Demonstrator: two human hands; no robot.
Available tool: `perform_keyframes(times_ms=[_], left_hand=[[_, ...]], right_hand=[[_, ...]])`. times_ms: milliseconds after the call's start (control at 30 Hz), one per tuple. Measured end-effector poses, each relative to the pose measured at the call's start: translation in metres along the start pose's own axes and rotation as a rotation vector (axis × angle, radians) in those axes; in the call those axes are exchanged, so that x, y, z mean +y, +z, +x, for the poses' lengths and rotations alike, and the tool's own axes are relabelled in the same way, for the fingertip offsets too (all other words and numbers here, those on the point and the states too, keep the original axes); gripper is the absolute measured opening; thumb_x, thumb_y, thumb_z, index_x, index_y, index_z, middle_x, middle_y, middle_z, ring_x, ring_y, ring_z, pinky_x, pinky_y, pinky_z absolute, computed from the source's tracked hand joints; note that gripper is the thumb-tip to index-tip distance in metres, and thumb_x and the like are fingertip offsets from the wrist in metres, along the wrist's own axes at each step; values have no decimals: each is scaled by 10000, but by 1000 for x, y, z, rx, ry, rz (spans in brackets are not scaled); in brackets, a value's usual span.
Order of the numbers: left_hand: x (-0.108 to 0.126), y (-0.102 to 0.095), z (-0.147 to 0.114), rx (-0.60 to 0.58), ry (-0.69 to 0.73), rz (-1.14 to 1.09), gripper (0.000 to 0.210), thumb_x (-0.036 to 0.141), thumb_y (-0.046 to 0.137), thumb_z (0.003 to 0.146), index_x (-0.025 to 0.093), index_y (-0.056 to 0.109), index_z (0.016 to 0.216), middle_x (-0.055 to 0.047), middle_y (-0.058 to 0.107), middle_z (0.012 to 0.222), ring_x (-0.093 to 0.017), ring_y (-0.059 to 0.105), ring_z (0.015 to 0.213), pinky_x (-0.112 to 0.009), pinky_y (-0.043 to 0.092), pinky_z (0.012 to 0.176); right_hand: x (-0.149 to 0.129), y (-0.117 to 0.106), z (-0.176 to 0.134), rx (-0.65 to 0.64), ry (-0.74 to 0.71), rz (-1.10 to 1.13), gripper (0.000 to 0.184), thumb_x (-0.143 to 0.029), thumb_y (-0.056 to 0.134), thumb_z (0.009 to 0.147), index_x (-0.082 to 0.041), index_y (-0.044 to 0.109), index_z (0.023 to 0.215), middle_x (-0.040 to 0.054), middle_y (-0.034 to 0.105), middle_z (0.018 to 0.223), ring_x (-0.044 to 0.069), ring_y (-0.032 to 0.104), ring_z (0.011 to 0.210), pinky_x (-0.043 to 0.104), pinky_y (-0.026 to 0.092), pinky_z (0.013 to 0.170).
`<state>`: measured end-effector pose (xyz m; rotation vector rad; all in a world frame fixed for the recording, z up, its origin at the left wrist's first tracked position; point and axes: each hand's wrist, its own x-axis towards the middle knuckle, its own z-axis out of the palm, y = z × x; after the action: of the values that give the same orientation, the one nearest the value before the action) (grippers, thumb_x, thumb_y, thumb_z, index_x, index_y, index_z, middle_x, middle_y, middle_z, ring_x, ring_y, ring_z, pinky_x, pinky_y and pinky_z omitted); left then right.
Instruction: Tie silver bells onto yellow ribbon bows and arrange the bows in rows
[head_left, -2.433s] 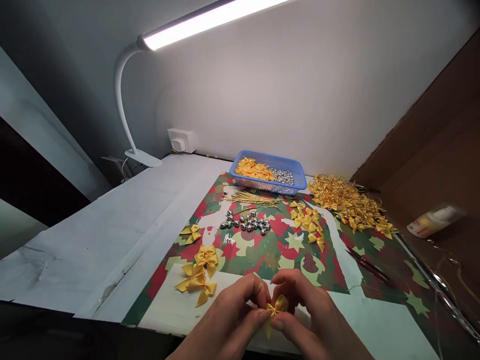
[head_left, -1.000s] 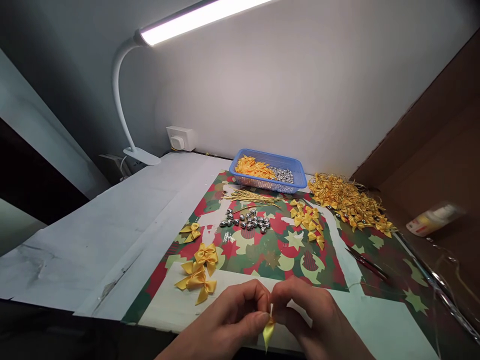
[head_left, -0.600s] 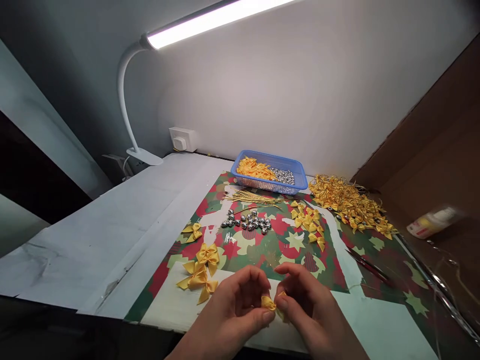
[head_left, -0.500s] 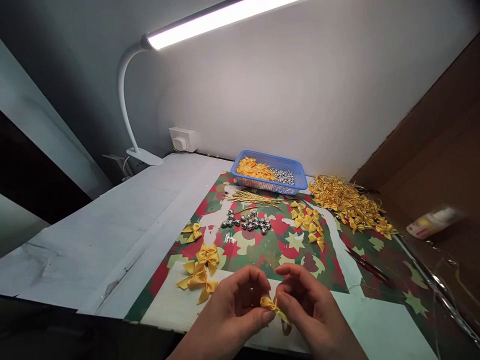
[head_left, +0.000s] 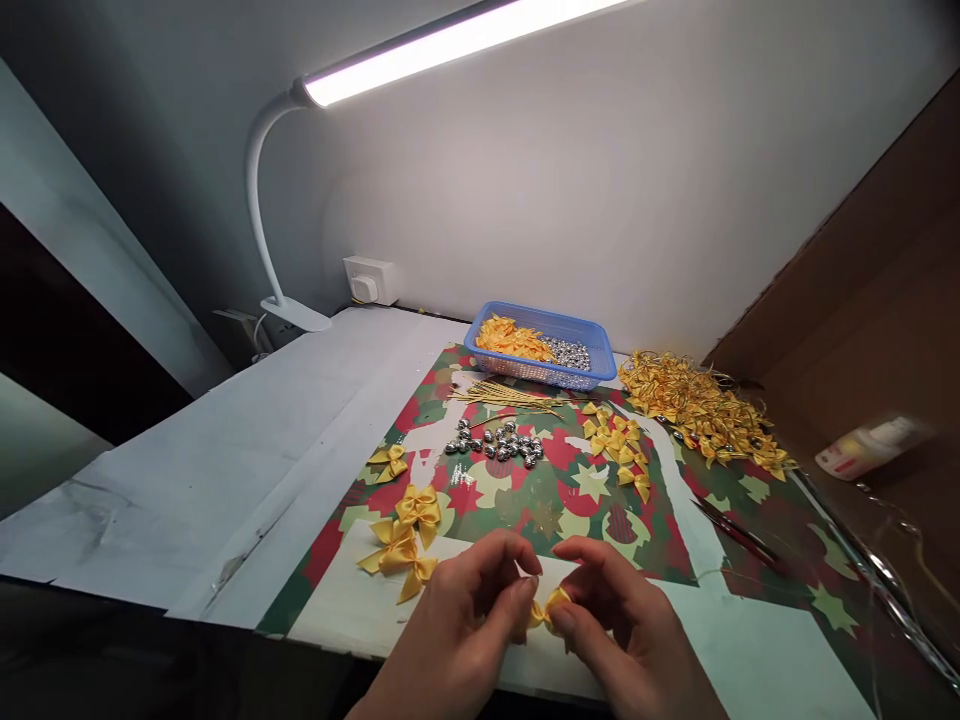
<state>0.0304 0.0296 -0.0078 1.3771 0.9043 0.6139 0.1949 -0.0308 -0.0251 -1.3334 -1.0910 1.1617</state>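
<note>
Between my two hands, above the pale front strip of the mat, is a small yellow ribbon bow [head_left: 556,598]. My left hand [head_left: 480,612] is closed, thumb against fingers, pinching the bow's left side. On its right side my right hand [head_left: 621,618] grips it between thumb and curled fingers. The fingertips cover much of the bow. Left of my left hand lie several larger yellow bows [head_left: 397,547]. Beyond my hands sits a cluster of silver bells [head_left: 504,442], with gold twist ties [head_left: 506,396] behind it.
A blue basket [head_left: 540,377] at the back holds yellow bows and small silver bells. To its right is a heap of bows with gold ties [head_left: 697,405]. Small bows [head_left: 616,440], scissors [head_left: 739,530] and a white bottle [head_left: 862,450] are at right. A lamp [head_left: 259,200] stands at left.
The bow has turned between my fingers, and my left thumb has shifted up onto it. The view has moved slightly; the things on the table lie as before.
</note>
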Motion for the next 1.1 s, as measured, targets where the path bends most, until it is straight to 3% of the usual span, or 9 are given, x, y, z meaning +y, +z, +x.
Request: perform_keyframes(times_ms=[167, 233, 333, 467, 567, 667, 767, 933, 1100], left_hand=[[-3, -2, 1, 43, -39, -79, 474, 618, 478, 934, 211, 609, 1137, 26, 560, 756, -162, 522, 675, -306, 452, 669], [-3, -3, 1, 19, -105, -195, 534, 665, 479, 909, 185, 630, 1085, 16, 585, 780, -159, 571, 674, -322, 490, 702], [-2, -2, 1, -22, -145, -273, 380, 533, 693, 846, 172, 639, 949, 44, 583, 700, -141, 594, 656, -285, 501, 690], [-6, 0, 1, 19, -76, -282, 259, 357, 768, 814, 197, 630, 965, 36, 638, 745, -145, 610, 699, -255, 504, 674], [-10, 1, -1, 47, 5, -69, 188, 275, 675, 884, 245, 615, 1060, 12, 701, 840, -188, 665, 807, -285, 521, 746], [-11, 2, -2, 25, 88, 85, 202, 240, 605, 921, 278, 579, 1118, 12, 733, 868, -203, 702, 821, -297, 525, 762], [-11, 2, -3, 49, 61, 55, 214, 229, 642, 894, 265, 591, 1099, 31, 703, 783, -190, 678, 770, -279, 511, 727], [-10, 1, -3, 36, -30, -249, 133, 210, 759, 815, 202, 650, 892, 56, 602, 696, -134, 555, 713, -226, 457, 688], [-9, 3, -1, -14, -108, -470, 181, 271, 809, 787, 149, 680, 823, 54, 582, 646, -93, 519, 609, -193, 435, 613]], right_hand=[[3, 2, 0, 95, 42, 85, 483, -617, 731, 787, -224, 691, 1067, -12, 620, 744, 127, 585, 635, 230, 473, 607], [4, 2, 0, 140, 69, 106, 504, -618, 753, 762, -218, 695, 1062, -8, 623, 759, 136, 605, 658, 236, 491, 626], [3, 0, 1, 151, 82, 71, 503, -615, 740, 775, -215, 689, 1076, 2, 641, 772, 161, 632, 703, 254, 503, 667], [-6, -7, 3, 2, 6, -145, 347, -552, 594, 908, -239, 695, 1019, 26, 691, 874, 189, 639, 782, 274, 476, 715], [-20, -11, 8, -107, -92, -379, 197, -400, 560, 948, -245, 681, 946, 15, 685, 949, 190, 610, 865, 269, 436, 765], [-31, -10, 14, -179, -99, -462, 126, -302, 586, 917, -221, 613, 825, -11, 620, 832, 161, 553, 798, 249, 395, 710], [-25, -4, 18, -185, 5, -277, 210, -342, 602, 908, -203, 555, 759, -25, 533, 741, 139, 479, 709, 243, 333, 610], [4, 9, 24, -155, 121, 326, 380, -522, 700, 849, -180, 545, 786, -39, 475, 695, 109, 404, 638, 231, 318, 599], [10, 12, 29, -130, 147, 337, 408, -551, 722, 833, -178, 569, 778, -30, 514, 671, 101, 438, 604, 216, 339, 563]])
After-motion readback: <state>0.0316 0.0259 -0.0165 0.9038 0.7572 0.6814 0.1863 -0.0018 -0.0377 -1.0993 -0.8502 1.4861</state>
